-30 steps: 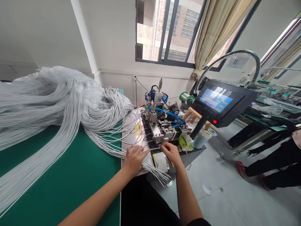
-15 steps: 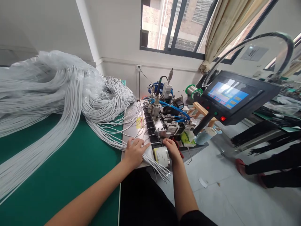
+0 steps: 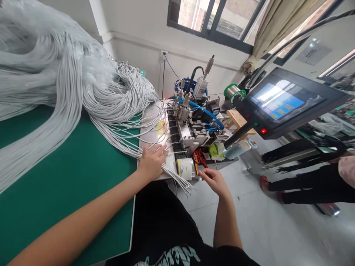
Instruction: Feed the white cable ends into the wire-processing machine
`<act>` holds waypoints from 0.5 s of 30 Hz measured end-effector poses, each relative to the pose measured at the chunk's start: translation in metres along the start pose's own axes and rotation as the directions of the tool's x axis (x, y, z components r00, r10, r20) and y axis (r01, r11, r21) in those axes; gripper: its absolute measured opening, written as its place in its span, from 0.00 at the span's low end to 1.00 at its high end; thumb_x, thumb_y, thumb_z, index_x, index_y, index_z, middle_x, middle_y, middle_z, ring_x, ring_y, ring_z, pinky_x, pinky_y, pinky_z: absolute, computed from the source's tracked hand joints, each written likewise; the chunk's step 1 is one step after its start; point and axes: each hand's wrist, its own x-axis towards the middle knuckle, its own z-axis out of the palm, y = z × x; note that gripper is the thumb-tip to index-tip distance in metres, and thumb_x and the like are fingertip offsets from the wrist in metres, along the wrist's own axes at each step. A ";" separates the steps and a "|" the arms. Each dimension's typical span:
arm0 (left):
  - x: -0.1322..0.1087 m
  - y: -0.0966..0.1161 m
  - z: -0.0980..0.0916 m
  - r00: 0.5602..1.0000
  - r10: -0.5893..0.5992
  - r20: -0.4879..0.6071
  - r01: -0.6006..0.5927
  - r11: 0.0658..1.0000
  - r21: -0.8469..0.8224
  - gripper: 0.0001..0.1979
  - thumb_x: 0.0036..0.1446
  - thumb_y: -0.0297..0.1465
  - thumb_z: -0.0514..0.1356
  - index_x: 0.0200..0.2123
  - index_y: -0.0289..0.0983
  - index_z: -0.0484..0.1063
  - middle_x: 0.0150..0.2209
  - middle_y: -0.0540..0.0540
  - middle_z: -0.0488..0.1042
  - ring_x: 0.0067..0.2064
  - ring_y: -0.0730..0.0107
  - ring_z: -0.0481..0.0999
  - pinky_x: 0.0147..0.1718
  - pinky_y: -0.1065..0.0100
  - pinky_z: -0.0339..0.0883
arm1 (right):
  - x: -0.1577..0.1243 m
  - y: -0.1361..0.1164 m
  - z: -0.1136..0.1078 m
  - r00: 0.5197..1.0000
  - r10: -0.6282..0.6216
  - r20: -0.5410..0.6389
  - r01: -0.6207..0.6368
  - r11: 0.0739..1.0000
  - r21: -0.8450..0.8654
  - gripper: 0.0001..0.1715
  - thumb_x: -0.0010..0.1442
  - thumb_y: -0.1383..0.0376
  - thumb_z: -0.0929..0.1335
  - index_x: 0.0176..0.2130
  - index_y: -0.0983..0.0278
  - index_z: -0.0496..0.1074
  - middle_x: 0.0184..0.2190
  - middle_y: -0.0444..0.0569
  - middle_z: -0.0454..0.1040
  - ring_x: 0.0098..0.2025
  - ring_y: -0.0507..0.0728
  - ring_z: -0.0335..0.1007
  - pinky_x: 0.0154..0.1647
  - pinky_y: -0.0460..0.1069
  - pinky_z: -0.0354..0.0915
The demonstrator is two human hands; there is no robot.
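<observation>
My left hand (image 3: 152,162) lies over a bundle of thin white cables (image 3: 177,176), its fingers bent round them. The cable ends stick out past the hand toward the right. My right hand (image 3: 215,181) is apart from the cables, thumb and fingertips pinched together; anything between them is too small to make out. Its tips are close to an orange-and-black tool handle (image 3: 196,168) and red-handled pliers (image 3: 200,157). Between the hands sits a round roll with a white label (image 3: 185,169). Single cables lie across the black strip of the bench machine (image 3: 184,135).
A large heap of white cables (image 3: 69,70) covers the green table (image 3: 105,192) at left. The control screen (image 3: 283,99) juts out at right on an arm. A green-rimmed wire spool (image 3: 234,92) stands behind. Another person's legs (image 3: 299,188) are at far right.
My right hand has drawn back from the machine, toward me and to the right, leaving a cable there. My left hand stays on the bundle. The head view has tilted down.
</observation>
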 end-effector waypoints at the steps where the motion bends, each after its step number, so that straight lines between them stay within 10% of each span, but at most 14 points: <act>1: 0.000 0.000 0.001 1.000 -0.005 0.005 0.005 1.000 -0.002 0.17 0.54 0.24 0.55 0.47 0.37 0.73 0.55 0.41 0.70 0.56 0.53 0.67 0.56 0.46 0.48 | -0.008 -0.001 -0.003 0.998 0.010 0.065 -0.008 0.999 -0.031 0.21 0.58 0.52 0.67 0.24 0.64 0.73 0.18 0.43 0.65 0.21 0.51 0.54 0.22 0.46 0.50; 7: -0.002 -0.001 0.003 1.000 -0.025 0.006 0.025 0.999 -0.029 0.21 0.52 0.23 0.55 0.50 0.36 0.71 0.58 0.40 0.66 0.58 0.51 0.64 0.59 0.45 0.44 | -0.031 0.004 0.002 0.931 0.085 0.355 -0.084 0.996 -0.017 0.18 0.58 0.53 0.68 0.35 0.64 0.79 0.25 0.48 0.74 0.26 0.54 0.64 0.25 0.46 0.58; 15: -0.001 -0.003 -0.003 0.993 0.102 -0.059 -0.104 0.994 -0.034 0.17 0.57 0.22 0.52 0.47 0.40 0.72 0.51 0.44 0.73 0.50 0.58 0.70 0.54 0.50 0.51 | -0.026 0.008 0.010 0.941 0.074 0.330 -0.109 0.990 0.090 0.18 0.56 0.53 0.70 0.27 0.64 0.76 0.18 0.43 0.67 0.20 0.49 0.53 0.20 0.45 0.51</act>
